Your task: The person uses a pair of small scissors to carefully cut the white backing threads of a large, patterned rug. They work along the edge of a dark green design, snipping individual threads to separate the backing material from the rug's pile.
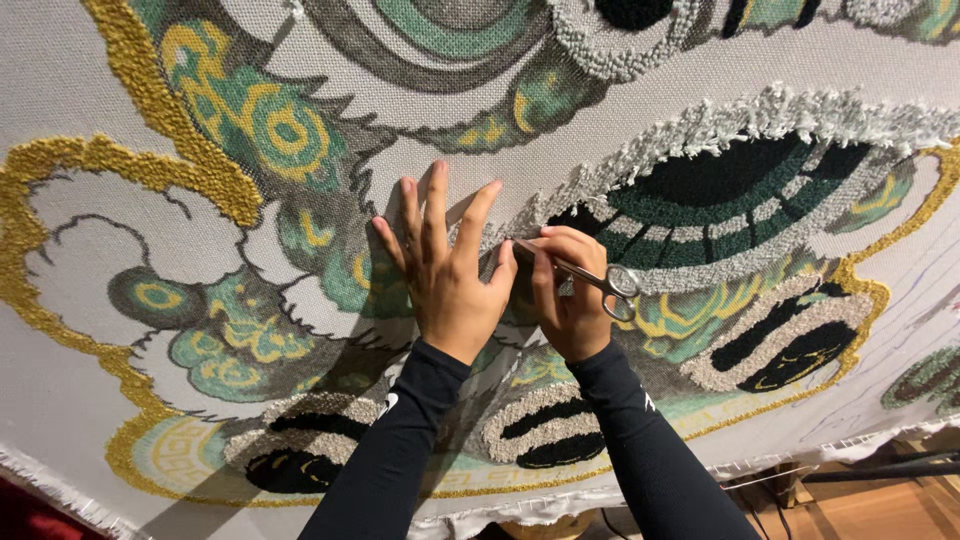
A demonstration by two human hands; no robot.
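A large stretched white cloth (620, 130) fills the view, printed and partly tufted with a green, gold, black and grey ornamental design. My left hand (445, 270) lies flat on the cloth, fingers spread and pointing up. Beside it, my right hand (570, 290) grips small metal scissors (585, 272), their blades pointing left toward the left hand's thumb and their ring handles sticking out to the right. The blade tips meet the cloth near a band of shaggy white yarn (700, 125). Both arms wear black sleeves.
Gold tufted outlines (60, 160) curve across the left side. Black and grey tufted ovals (780, 340) sit at lower right. The cloth's frayed lower edge (60, 490) runs along the bottom, with a wooden floor (880, 505) beyond it at bottom right.
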